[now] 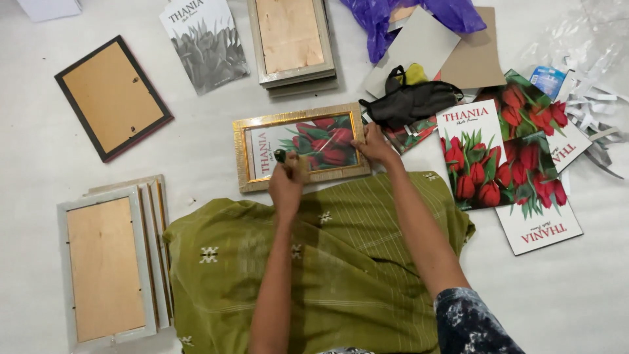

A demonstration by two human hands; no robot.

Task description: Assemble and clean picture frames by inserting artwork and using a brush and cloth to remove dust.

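A gold picture frame (244, 157) with a red tulip print lies face up on the white floor in front of me. My left hand (287, 185) is closed around a small dark tool at the frame's near edge. My right hand (375, 145) presses down on the frame's right side, fingers touching the glass. My lap is covered by an olive green cloth (354, 262).
A stack of pale frames lies face down at the left (108, 269), a black frame (113, 97) at far left, and another stack (291, 40) at the top. Tulip prints (501, 172), a black pouch (409, 101), cardboard sheets (472, 62) and purple plastic (386, 16) lie to the right.
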